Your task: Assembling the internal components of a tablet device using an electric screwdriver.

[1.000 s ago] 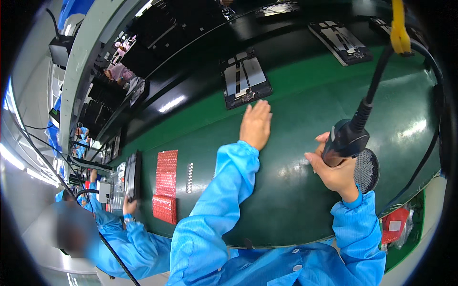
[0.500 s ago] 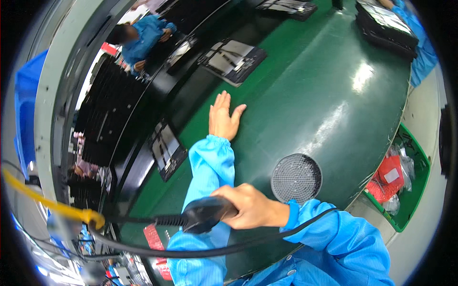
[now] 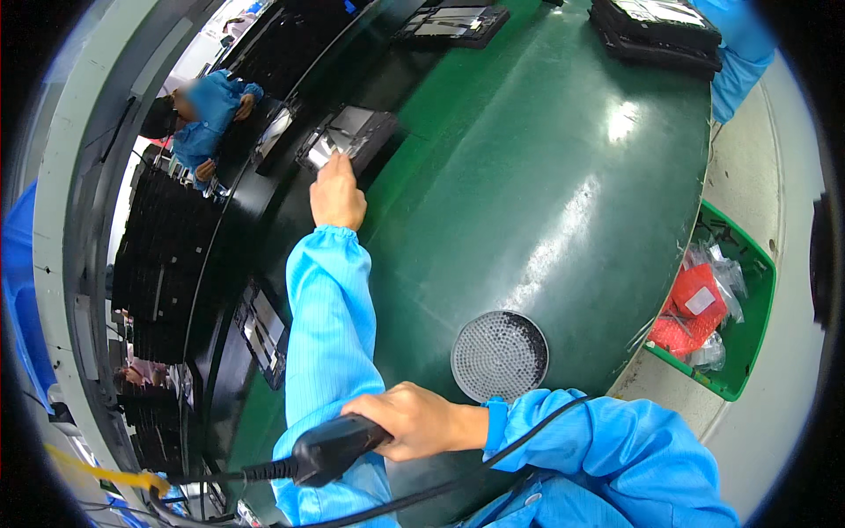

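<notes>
My left hand (image 3: 338, 195) reaches forward at the end of a light-blue sleeve. Its fingers are curled at the near edge of a flat black device (image 3: 374, 132) with silver parts inside, which looks like an opened tablet. Motion blurs that device, and the fingertips are partly hidden. My right hand (image 3: 414, 421) is wrapped round a black corded hand tool (image 3: 333, 451), held across my left forearm. The tool's working end is hidden, so its kind is unclear. A round grey perforated mat (image 3: 497, 359) lies on the green table (image 3: 493, 202), beyond my right wrist.
Similar devices lie at the left (image 3: 261, 333) and far side (image 3: 453, 25). A device stack (image 3: 656, 33) stands far right by another person's blue sleeve (image 3: 738, 66). A green bin (image 3: 748, 339) holds red and clear bags. Another person (image 3: 207, 123) works beyond the black stacks (image 3: 163, 255).
My left hand has moved forward and left from lying flat on the table to the flat black device, its fingers now curled. My right hand still holds the corded tool. The view has shifted.
</notes>
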### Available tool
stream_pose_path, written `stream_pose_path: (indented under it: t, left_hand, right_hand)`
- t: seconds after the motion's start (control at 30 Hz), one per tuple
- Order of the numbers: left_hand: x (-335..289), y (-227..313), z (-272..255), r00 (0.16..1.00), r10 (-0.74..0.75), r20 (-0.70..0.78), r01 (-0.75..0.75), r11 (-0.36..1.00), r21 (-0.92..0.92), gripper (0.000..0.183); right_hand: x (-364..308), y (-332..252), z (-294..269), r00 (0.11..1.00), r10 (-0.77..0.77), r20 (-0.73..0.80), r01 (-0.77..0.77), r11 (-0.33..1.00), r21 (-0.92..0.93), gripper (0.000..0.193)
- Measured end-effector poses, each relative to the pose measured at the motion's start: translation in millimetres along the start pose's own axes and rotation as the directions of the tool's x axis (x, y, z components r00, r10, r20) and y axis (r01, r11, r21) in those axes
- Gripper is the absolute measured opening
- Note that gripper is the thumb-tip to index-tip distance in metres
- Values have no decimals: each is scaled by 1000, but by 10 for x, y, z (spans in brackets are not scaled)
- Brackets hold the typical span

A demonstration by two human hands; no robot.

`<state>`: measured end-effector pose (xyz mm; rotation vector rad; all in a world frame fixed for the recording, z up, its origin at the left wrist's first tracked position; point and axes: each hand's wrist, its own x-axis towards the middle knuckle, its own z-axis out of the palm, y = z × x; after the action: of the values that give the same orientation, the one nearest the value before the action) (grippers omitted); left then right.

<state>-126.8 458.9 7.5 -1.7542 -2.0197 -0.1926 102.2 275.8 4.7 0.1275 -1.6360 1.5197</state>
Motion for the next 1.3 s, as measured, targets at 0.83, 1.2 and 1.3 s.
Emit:
stream_pose_path:
  t: [0.83, 1.2, 1.3]
  left_hand:
    - [-3935, 1213, -2148, 981, -85, 177, 132, 953, -272, 55]
    - [-3946, 1519, -1942, 977, -212, 27, 179, 748, -638, 45]
    - [-3855, 1653, -1872, 982, -185, -27, 121, 736, -667, 26]
  right_hand:
    - [207, -548, -921, 945, 163, -283, -152, 987, 58, 29]
    - [28, -501, -903, 946, 140, -291, -161, 986, -49, 32]
    - [-1, -449, -921, 951, 159, -264, -182, 981, -63, 32]
